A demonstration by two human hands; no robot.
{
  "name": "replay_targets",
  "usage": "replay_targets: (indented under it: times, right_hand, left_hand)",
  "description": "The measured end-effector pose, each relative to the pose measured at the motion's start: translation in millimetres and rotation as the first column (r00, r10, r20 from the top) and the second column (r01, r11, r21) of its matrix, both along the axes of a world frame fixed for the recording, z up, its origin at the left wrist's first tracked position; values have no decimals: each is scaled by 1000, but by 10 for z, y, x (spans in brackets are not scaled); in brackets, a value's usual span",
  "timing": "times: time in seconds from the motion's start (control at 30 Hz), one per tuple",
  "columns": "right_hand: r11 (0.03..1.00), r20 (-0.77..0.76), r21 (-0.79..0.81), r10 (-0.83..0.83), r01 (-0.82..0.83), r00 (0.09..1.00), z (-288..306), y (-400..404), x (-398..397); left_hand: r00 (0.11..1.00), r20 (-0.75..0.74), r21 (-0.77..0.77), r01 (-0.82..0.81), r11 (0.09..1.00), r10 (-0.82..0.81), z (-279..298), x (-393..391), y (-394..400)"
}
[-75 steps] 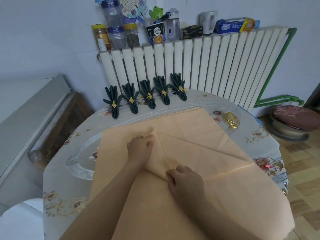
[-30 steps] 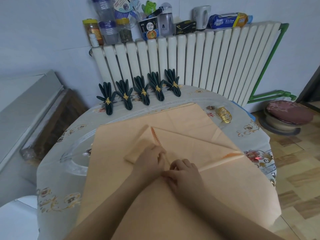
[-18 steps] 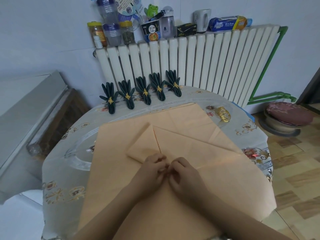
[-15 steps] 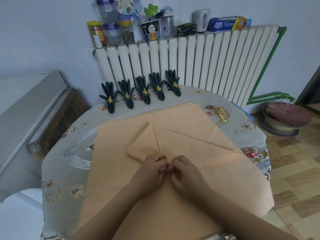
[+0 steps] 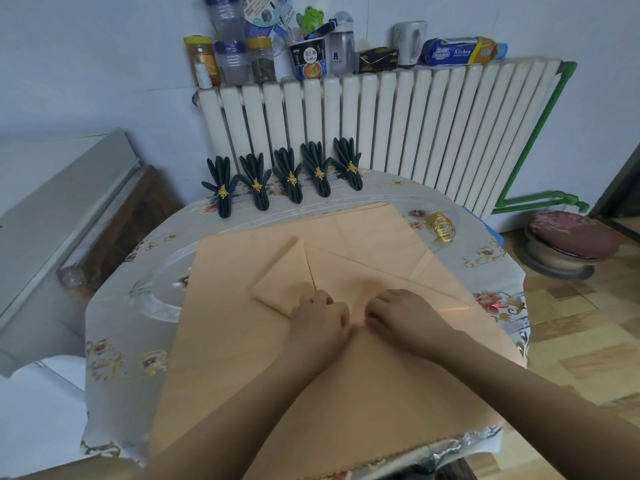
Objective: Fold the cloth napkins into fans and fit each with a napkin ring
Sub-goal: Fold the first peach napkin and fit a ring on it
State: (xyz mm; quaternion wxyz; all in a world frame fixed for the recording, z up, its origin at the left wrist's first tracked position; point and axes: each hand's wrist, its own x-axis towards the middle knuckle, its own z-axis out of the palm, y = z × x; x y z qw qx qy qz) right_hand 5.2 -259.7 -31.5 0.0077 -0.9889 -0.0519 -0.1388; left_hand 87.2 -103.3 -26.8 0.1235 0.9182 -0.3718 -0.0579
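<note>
Napkin (image 5: pixel 346 375) overhangs near table edge; left hand (image 5: pixel 320 315), right hand (image 5: pixel 403 311) fingers curled, pinching fold.

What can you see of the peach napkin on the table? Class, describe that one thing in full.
The peach napkin is a large cloth with creases and a zigzag edge. It lies flat on the round table, its near edge past the rim. Corners are folded in to the middle as overlapping flaps. Both hands, left hand and right hand, grip it where the folds meet.
</note>
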Motion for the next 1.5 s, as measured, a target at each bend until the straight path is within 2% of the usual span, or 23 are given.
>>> replay_targets:
  times: [0.1,0.27,0.4,0.5,0.6,0.7,0.8,0.9,1.03,1.27,1.5]
  right_hand:
    - [988,-24,-149,-27,23,999,51,-158,-24]
    - [896,-53,-343,-318,281,947,475,-317,113]
    - [842,-62,-479,-313,247,948,778,-206,520]
    - [851,-134,-483,-302,204,944,842,-99,907]
    - [915,-198,-366,-257,172,946,731,12,1257]
    - [967,-293,-79,-256,244,921,513,23,1453]
    - [886,-350,300,-242,353,905,342,-41,1556]
    - [765,-375,507,-220,397,901,191,-97,1562]
    - [699,-372,578,-234,422,898,26,-105,1568]
    - [771,-277,478,-322,420,905,-69,-30,1574]
    - [754,-217,454,-422,474,880,-176,42,1650]
  left_hand:
    - [1000,-30,-6,5,1000,-5,13,29,60]
    - [998,-64,-46,-1,999,-2,32,28,226]
    - [997,-76,-35,-4,999,1,71,29,237]
    - [997,-71,-25,-10,1000,8,94,49,224]
    - [998,-54,-25,-23,999,22,106,90,212]
    - [999,-31,-6,-25,1000,25,118,80,205]
    - [998,-27,-7,-55,998,55,110,105,216]
    - [996,-47,-8,-70,998,69,115,163,226]
    - [997,-75,9,-29,1000,30,134,234,235]
    - [995,-95,1,-15,1000,15,121,308,256]
    - [991,-132,-40,30,999,-35,74,397,302]
